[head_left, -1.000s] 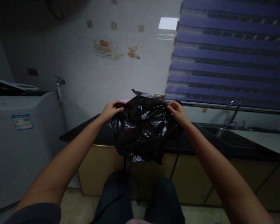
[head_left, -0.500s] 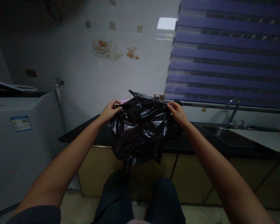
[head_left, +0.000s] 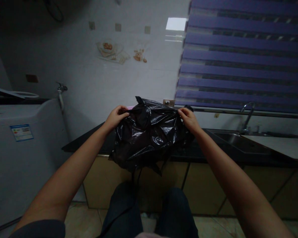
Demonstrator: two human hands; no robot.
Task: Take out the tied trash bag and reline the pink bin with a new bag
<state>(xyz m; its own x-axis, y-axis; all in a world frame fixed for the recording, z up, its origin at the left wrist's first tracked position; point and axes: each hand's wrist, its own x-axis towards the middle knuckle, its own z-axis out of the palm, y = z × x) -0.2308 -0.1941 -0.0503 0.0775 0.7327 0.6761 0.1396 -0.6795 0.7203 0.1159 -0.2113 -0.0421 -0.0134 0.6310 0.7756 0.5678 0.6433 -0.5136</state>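
Observation:
A shiny, crumpled black plastic bag (head_left: 149, 135) is stretched between my two hands in front of the counter. My left hand (head_left: 117, 117) pinches the bag's upper left edge between thumb and fingers. At the upper right edge, my right hand (head_left: 188, 119) has the bag in a similar pinch. Behind the bag a bit of something pink (head_left: 130, 107) peeks out by my left fingers; most of it is hidden. A small dark object (head_left: 189, 108) shows just past my right hand, too dim to name.
The dark countertop (head_left: 89, 140) runs along the tiled wall, above yellowish cabinets (head_left: 101, 185). To the right are a sink (head_left: 245, 142) with a faucet (head_left: 248, 117) and a pale board (head_left: 280, 146). A white washing machine (head_left: 27, 158) stands at the left, near a wall tap (head_left: 62, 87).
The bag's lower part has swung to the left and slightly up. Both hands keep their pinch at about the same spots.

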